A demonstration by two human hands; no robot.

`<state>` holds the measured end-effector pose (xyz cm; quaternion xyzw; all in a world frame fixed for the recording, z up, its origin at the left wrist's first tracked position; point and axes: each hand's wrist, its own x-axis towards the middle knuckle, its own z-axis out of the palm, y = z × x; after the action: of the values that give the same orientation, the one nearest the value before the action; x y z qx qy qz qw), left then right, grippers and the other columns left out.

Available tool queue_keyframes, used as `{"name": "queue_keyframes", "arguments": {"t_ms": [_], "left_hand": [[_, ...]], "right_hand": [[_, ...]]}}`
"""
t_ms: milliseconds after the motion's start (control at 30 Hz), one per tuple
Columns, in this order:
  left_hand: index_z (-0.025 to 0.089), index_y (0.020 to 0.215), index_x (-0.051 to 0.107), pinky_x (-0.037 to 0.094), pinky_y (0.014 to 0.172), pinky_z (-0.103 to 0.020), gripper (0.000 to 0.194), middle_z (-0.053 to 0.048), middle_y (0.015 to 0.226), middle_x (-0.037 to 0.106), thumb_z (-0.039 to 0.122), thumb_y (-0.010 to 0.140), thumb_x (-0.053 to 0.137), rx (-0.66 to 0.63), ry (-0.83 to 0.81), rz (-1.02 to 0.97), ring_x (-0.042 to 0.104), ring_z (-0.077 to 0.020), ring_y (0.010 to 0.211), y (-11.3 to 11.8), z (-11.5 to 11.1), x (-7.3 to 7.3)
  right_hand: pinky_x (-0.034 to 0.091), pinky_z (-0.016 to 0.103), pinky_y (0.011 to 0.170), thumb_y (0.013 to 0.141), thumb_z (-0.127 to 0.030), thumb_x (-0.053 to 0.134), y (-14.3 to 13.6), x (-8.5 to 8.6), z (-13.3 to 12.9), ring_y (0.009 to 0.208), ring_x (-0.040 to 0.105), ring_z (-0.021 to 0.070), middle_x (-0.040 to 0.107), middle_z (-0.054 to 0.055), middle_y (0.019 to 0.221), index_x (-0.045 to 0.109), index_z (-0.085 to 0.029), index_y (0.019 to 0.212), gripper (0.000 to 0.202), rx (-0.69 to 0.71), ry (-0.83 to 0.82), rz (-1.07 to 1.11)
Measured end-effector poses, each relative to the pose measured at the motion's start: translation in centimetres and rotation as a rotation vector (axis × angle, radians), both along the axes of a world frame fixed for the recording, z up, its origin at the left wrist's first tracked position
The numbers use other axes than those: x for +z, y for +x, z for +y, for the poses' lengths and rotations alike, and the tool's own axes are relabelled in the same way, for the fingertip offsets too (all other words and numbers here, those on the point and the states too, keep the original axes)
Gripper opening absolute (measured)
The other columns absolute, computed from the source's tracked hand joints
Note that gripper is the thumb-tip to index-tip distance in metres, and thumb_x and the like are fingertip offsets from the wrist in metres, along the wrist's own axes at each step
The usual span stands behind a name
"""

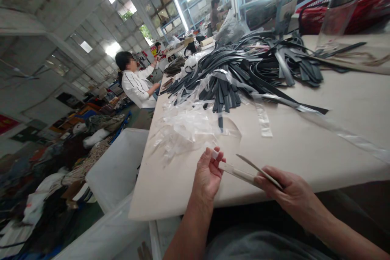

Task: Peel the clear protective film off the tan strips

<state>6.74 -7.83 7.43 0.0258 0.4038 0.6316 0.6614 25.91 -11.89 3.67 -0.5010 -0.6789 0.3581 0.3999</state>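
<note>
Pale, stiff strip (236, 172) being held at both ends, just over near edge of the table (335, 138). Left hand (207, 174) pinching strip's left end w/ thumb and fingertips closed tight on it, small clear film tab sticking up at the tip. Right hand (286, 189) gripping the other end, fingers curled shut around it, and also clamping a thin dark strip (258, 170) that is angling up and left above the pale one, the two splitting apart like a V toward the left. Both hands hovering off the table, not touching it, near its front edge. Farther back on the table, approx centre, lying: a loose heap of clear plastic film (189, 124), crumpled, w/ long clear ribbons trailing right. Behind that, spreading across the table's middle and far side: a big pile of black strips (243, 77), fanned and tangled. Sitting at the table's far right corner: a clear plastic container (335, 20), w/ a red basket (359, 8) behind it. Standing beside the table's left edge, low down: a white bin (118, 166). Working further along that left side: a person in a white shirt (137, 85), arm reaching onto the table; other ppl beyond the far end, too small to tell what they're doing.
</note>
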Motion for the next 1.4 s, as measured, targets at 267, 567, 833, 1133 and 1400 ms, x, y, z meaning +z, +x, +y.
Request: {"name": "queue_keyframes", "arguments": {"t_ms": [267,567,833,1133,1400], "left_hand": [[0.012,0.076,0.065,0.057,0.063,-0.024,0.030,-0.007,0.082,0.073,0.024,0.061,0.088,-0.118,0.047,0.027,0.068,-0.0142,0.067,1.2,-0.7,0.3],[0.012,0.072,0.066,0.054,0.071,-0.024,0.036,-0.004,0.074,0.071,0.028,0.052,0.092,-0.145,0.126,0.192,0.067,-0.0129,0.072,1.9,-1.0,-0.7],[0.011,0.077,0.075,0.050,0.079,-0.024,0.022,-0.004,0.074,0.070,0.031,0.069,0.082,-0.459,0.259,0.525,0.062,-0.0115,0.073,1.2,-2.9,-1.7],[0.015,0.078,0.075,0.051,0.078,-0.023,0.027,-0.006,0.086,0.073,0.034,0.062,0.087,-0.134,0.223,0.317,0.064,-0.0110,0.077,2.2,-2.9,-1.9],[0.016,0.084,0.075,0.051,0.077,-0.023,0.033,-0.007,0.097,0.073,0.038,0.062,0.086,-0.032,0.253,0.346,0.066,-0.0126,0.080,1.3,-2.8,-1.8]], "right_hand": [[0.037,0.021,0.049,0.094,-0.033,0.050,0.8,0.1,-0.1,0.049,0.054,0.0093,0.058,-0.004,0.062,0.059,-0.021,0.084,0.018,-0.145,0.463,-0.194],[0.042,0.027,0.057,0.094,-0.048,0.037,0.1,0.9,-0.4,0.059,0.058,0.0161,0.064,0.003,0.072,0.060,-0.021,0.089,0.036,0.056,-0.049,-0.101],[0.041,0.026,0.050,0.094,-0.062,0.024,0.0,0.0,-1.5,0.051,0.051,0.0142,0.057,0.003,0.062,0.047,-0.021,0.071,0.052,0.242,-0.318,-0.021],[0.040,0.029,0.056,0.093,-0.042,0.030,-0.9,0.4,-0.7,0.056,0.054,0.0173,0.057,0.002,0.061,0.047,-0.023,0.073,0.033,0.209,-0.138,-0.112],[0.039,0.029,0.054,0.090,-0.035,0.030,-1.7,0.0,-0.5,0.053,0.052,0.0174,0.059,0.004,0.064,0.051,-0.022,0.078,0.027,0.210,-0.042,-0.192]]}}
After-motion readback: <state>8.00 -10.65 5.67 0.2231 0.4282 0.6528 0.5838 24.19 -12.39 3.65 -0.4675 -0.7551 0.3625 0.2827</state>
